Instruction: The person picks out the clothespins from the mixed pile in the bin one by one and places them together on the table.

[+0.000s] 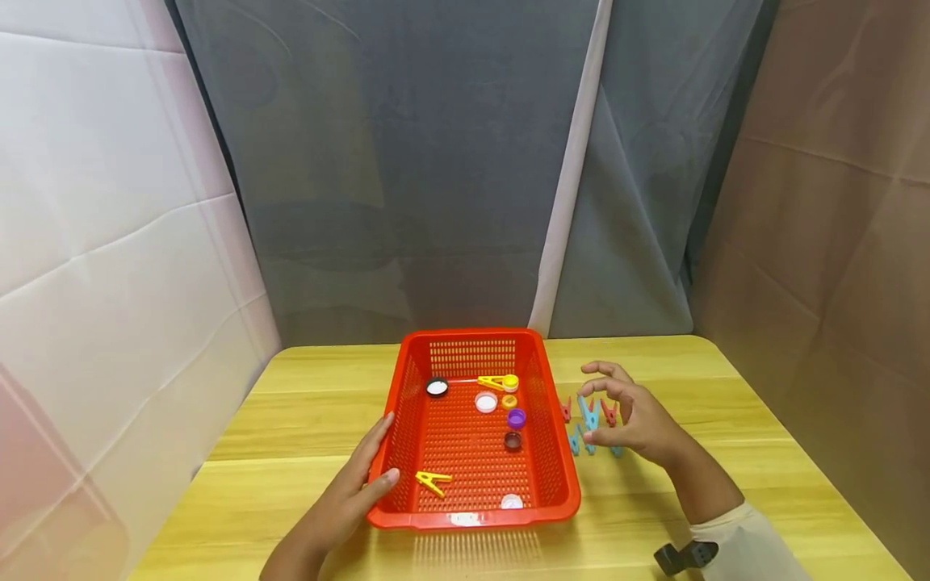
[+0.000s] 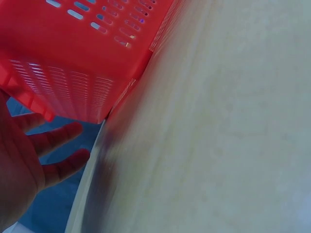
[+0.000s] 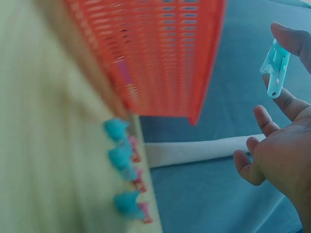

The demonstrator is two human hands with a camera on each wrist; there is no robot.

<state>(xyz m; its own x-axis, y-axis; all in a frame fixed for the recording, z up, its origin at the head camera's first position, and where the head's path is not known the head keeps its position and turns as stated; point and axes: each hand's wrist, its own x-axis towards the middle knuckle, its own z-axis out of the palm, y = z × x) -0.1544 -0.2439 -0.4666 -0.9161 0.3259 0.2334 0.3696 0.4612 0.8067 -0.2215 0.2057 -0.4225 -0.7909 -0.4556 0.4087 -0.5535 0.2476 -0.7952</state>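
Observation:
My right hand (image 1: 630, 415) pinches a light blue clothespin (image 3: 278, 68) between thumb and fingertips, raised off the table right of the red basket (image 1: 465, 519). Below it, several blue clothespins (image 3: 127, 204) and red ones (image 3: 139, 179) lie in rows on the table. My left hand (image 1: 349, 491) rests at the basket's left rim, its thumb over the edge. In the left wrist view, that hand's fingers (image 2: 58, 138) are spread and nearly straight beside the basket. Inside the basket lie a yellow clothespin (image 1: 433, 482) near the front and another (image 1: 490, 382) near the back.
Several bottle caps sit in the basket, among them a purple cap (image 1: 517, 418), a dark brown cap (image 1: 513, 441), a black-rimmed cap (image 1: 437, 387) and a white cap (image 1: 512, 502). Grey cloth (image 1: 465, 177) hangs behind the wooden table (image 1: 291, 428); cloth flanks both sides.

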